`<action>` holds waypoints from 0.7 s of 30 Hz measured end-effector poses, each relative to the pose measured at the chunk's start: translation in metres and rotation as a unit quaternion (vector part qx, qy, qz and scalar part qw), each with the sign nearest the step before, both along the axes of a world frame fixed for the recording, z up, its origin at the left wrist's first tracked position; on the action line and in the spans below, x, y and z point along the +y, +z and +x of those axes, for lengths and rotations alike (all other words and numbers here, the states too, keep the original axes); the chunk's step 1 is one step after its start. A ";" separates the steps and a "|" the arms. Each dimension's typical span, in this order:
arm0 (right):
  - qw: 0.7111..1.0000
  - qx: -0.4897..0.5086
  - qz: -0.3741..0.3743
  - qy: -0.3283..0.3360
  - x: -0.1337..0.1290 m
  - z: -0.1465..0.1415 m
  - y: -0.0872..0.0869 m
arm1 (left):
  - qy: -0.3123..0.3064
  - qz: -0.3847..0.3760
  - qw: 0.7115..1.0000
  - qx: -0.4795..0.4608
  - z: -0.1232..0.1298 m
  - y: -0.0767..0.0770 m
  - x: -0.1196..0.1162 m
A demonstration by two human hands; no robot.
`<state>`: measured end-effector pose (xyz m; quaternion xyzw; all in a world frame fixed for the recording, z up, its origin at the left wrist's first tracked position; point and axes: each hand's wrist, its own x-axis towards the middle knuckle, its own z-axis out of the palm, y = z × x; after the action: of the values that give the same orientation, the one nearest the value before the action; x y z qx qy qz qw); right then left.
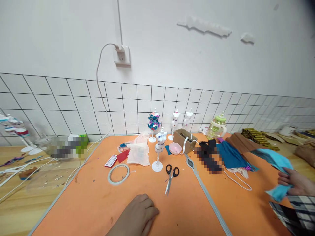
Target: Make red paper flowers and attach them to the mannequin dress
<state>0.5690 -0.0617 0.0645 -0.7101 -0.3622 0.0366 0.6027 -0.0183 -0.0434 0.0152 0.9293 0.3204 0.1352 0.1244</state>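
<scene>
My right hand (291,180), at the far right, is closed around a piece of light blue cloth (270,158) and holds it above the table; motion smears it a little. A plaid sleeve (299,208) covers that wrist. Near the front edge, my left hand (137,214) rests on the orange mat (86,209) with its fingers curled together and nothing visible in them. Beyond it lie black-handled scissors (169,180), a roll of tape (118,174) and a small white dress form (160,147). Brown cloth (242,143) and dark blue cloth (230,154) are heaped left of my right hand.
A cardboard box (189,145), a pink bowl (175,148) and a dress form with blue and purple flowers (154,123) stand at the back. White cloth (139,154) lies behind the tape. A green-lidded jug (217,127) stands by the tiled wall. A white cable (98,75) hangs from the socket.
</scene>
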 end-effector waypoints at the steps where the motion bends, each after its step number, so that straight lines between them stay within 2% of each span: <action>1: 0.999 0.042 -0.012 0.028 -0.003 -0.004 0.000 | 0.000 -0.005 1.000 0.000 0.000 -0.001 0.000; 2: 0.994 0.095 -0.023 0.056 -0.006 -0.009 0.000 | 0.000 -0.009 1.000 0.001 0.000 -0.001 0.000; 4: 0.961 0.255 -0.008 0.106 -0.013 -0.023 -0.004 | -0.001 -0.017 1.000 0.001 0.000 -0.002 -0.001; 6: 0.934 0.343 0.052 0.083 -0.016 -0.038 -0.008 | 0.000 -0.025 1.000 0.000 0.000 -0.002 -0.001; 10: 0.942 0.309 0.131 0.023 -0.010 -0.061 -0.015 | 0.005 -0.032 0.999 -0.005 0.000 -0.003 0.001; 11: 0.944 0.301 0.130 0.024 -0.008 -0.064 -0.014 | 0.006 -0.030 1.000 -0.007 -0.001 -0.004 0.001; 13: 0.938 0.339 0.056 0.051 -0.004 -0.068 -0.010 | 0.011 -0.024 1.000 -0.011 -0.002 -0.005 0.002; 15: 0.905 0.416 -0.040 0.080 -0.003 -0.070 -0.003 | 0.013 -0.022 1.000 -0.015 -0.002 -0.006 0.002; 16: 0.895 0.436 -0.040 0.086 -0.004 -0.072 0.001 | 0.012 -0.022 1.000 -0.015 -0.002 -0.007 0.002; 19: 0.910 0.378 0.124 0.113 -0.008 -0.084 0.014 | 0.010 -0.025 0.999 -0.016 -0.002 -0.009 0.003; 21: 0.920 0.336 0.164 0.116 -0.011 -0.099 0.021 | 0.013 -0.026 0.999 -0.018 -0.002 -0.010 0.004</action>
<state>0.4699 -0.0723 0.0858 -0.4999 -0.2195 0.2829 0.7886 -0.0204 -0.0393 0.0049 0.9191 0.3332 0.1450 0.1525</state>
